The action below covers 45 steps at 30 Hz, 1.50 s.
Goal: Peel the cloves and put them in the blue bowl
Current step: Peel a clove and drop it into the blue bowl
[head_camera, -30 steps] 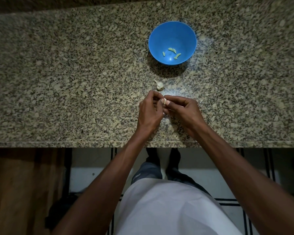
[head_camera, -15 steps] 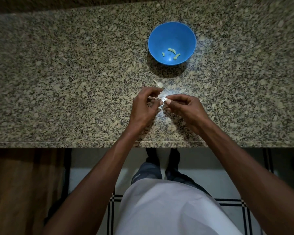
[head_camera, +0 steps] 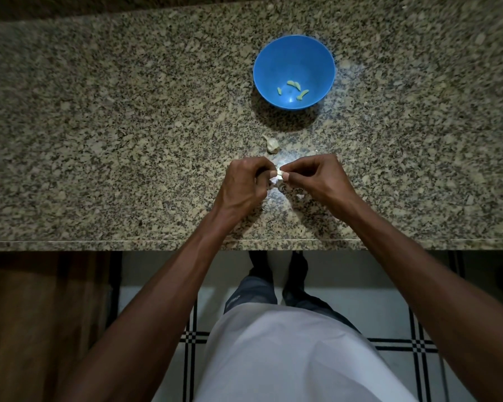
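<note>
A blue bowl (head_camera: 273, 59) stands on the granite counter, far of centre, with three pale peeled cloves (head_camera: 294, 85) lying in its bottom. Nearer to me, my left hand (head_camera: 244, 184) and my right hand (head_camera: 317, 177) meet over the counter and together pinch a small white clove (head_camera: 278, 177) between their fingertips. Most of that clove is hidden by the fingers. A piece of garlic bulb (head_camera: 272, 145) still in its skin lies on the counter just beyond my hands, between them and the bowl.
The speckled granite counter (head_camera: 114, 140) stretches wide to both sides, and its front edge (head_camera: 99, 245) runs just below my wrists. A few small white skin flakes (head_camera: 300, 196) lie under my right hand. Tiled floor shows below.
Both hands have stayed together on the clove while their fingers shifted around it. The garlic piece beyond them, partly covered half a second ago, is in plain view again.
</note>
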{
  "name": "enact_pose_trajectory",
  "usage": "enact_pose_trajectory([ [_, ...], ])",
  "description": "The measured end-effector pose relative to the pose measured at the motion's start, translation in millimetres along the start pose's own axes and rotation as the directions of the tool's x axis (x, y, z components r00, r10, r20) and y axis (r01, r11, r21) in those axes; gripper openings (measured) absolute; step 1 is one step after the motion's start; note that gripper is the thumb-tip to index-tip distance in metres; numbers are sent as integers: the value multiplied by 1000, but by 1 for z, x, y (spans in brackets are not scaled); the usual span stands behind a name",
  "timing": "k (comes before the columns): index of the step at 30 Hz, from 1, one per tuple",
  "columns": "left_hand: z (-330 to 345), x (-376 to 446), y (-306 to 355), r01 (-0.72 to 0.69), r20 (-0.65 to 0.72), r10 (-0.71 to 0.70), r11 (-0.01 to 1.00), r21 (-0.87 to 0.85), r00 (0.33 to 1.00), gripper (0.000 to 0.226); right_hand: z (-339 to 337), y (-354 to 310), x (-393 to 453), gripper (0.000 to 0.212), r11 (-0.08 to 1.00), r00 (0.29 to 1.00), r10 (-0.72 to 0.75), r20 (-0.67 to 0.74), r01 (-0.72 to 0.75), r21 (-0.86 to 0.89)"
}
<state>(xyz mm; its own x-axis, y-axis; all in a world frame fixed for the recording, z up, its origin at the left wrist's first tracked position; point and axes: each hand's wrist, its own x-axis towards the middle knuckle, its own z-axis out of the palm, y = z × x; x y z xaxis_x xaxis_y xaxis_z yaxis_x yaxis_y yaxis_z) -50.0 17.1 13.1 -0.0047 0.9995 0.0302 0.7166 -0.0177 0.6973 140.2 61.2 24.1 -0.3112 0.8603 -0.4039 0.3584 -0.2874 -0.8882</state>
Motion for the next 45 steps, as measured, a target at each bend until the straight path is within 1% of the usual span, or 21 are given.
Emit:
enact_pose_trajectory([
  [1,-1,0,1,31,21,-30,999,-19,999,10,1,0,0,19,999,1000,-19,-9,18,-40],
  [3,-1,1,2,153,56,-148,984,-92,987,5,3,-1,0,18,992,998,-61,-34,57,-109],
  [5,-1,0,1,301,103,-284,928,-219,953,12,4,-2,0,17,986,994,-91,-51,83,-144],
  [6,-2,0,0,374,153,-343,873,-313,927,17,4,-2,0,16,984,994,-100,-54,90,-151],
  [7,-3,-1,0,450,216,-395,791,-415,893,19,3,-2,0,15,985,993,-104,-56,95,-146],
  [9,-5,-3,2,580,345,-473,570,-582,811,17,3,-1,0,15,986,991,-116,-62,107,-129],
  [10,-5,-3,3,620,390,-498,478,-622,775,16,3,-1,0,15,982,989,-132,-68,122,-141],
  [11,-4,-3,4,643,415,-514,423,-639,751,16,4,-1,0,15,974,984,-159,-78,144,-173],
  [12,-3,-2,5,655,427,-525,394,-645,736,17,4,-1,0,15,959,976,-201,-87,177,-223],
  [14,-1,0,6,676,441,-547,365,-640,712,19,5,-1,0,16,896,942,-327,-76,283,-344],
  [17,-1,2,9,700,431,-582,383,-602,689,17,4,3,-3,18,757,874,-485,7,424,-498],
  [20,2,4,12,703,390,-617,411,-581,683,14,6,5,-6,23,668,847,-526,76,466,-580],
  [22,5,5,16,700,337,-649,446,-558,682,10,8,7,-7,24,629,840,-534,95,470,-619],
  [26,13,5,25,690,189,-693,572,-443,696,7,12,8,-10,20,596,830,-551,84,461,-657],
  [28,16,6,27,670,125,-684,633,-388,719,10,14,7,-13,22,627,836,-547,44,444,-640],
  [30,17,5,27,641,101,-658,669,-377,746,10,14,5,-12,26,705,859,-511,-34,395,-589],
  [33,15,1,25,608,115,-624,678,-413,773,7,11,5,-7,26,841,909,-394,-132,299,-451],
  [35,13,-2,23,590,118,-608,679,-437,786,8,9,5,-4,21,905,934,-318,-165,247,-346],
  [39,12,-4,21,552,84,-575,720,-422,814,9,7,7,-3,15,956,966,-208,-156,167,-241],
  [42,12,-6,19,554,71,-583,718,-422,809,9,6,10,-2,16,991,983,-110,-149,97,-96],
  [45,10,-8,16,558,38,-592,734,-388,805,10,3,15,-2,15,1000,991,-6,-130,8,19],
])
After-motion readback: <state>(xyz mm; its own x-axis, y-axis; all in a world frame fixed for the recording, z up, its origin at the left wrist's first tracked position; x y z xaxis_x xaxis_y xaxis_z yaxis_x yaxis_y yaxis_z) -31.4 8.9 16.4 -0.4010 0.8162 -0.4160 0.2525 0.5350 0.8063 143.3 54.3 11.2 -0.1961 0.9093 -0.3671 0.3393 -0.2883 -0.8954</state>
